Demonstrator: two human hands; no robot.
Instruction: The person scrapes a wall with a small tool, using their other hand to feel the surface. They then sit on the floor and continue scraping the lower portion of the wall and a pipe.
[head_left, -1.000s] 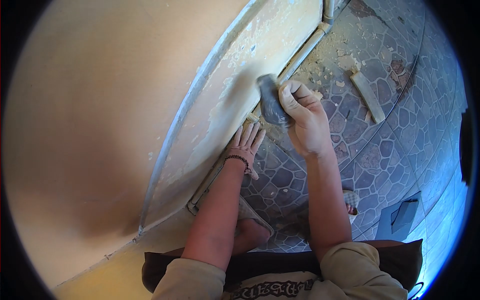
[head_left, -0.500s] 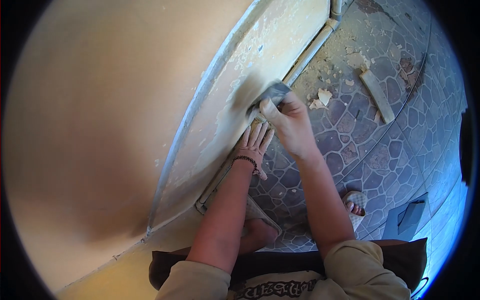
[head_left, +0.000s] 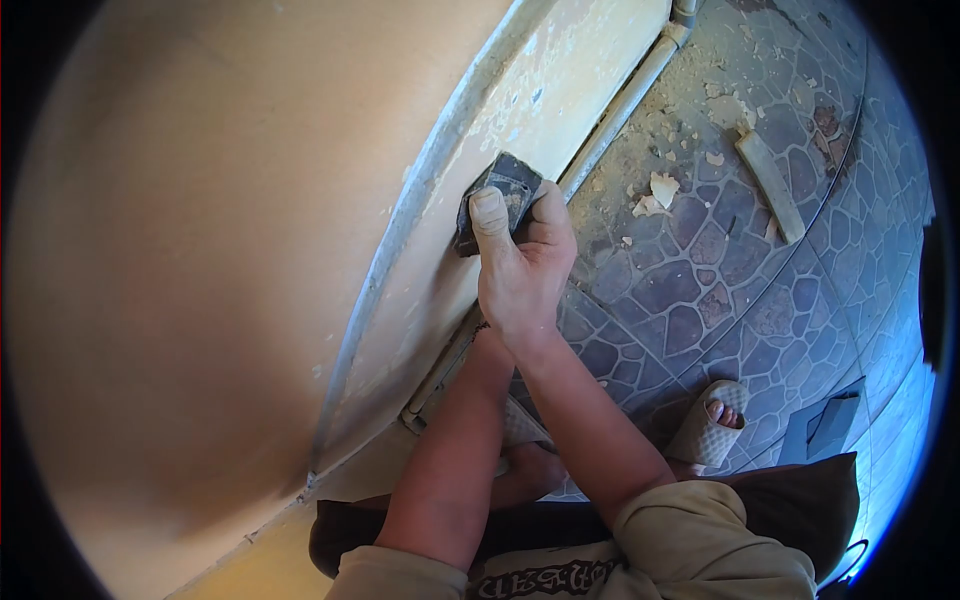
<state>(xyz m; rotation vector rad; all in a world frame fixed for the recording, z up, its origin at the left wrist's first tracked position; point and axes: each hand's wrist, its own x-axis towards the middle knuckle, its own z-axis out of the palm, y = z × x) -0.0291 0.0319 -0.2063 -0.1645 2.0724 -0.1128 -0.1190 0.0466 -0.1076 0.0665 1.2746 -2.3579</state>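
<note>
A dark, dusty block (head_left: 508,182), with what looks like a sheet wrapped round it, is in my right hand (head_left: 525,265), thumb on top and fingers round its far side. The block lies against the lower strip of the wall (head_left: 545,95), where the paint is patchy and worn. My left forearm (head_left: 440,450) reaches forward beneath my right wrist. The left hand itself is hidden behind my right hand and wrist, with only a bit of dark bracelet showing.
A pipe (head_left: 625,105) runs along the wall's foot. On the stone-patterned floor (head_left: 670,275) lie paint flakes (head_left: 660,190), a wooden piece (head_left: 770,187) and a thin cable. My slippered foot (head_left: 712,425) is at lower right, beside a grey flat object (head_left: 822,425).
My right hand has moved left and down with the block, from near the pipe onto the wall strip. It now covers my left hand, whose spread fingers showed before. The view has shifted slightly.
</note>
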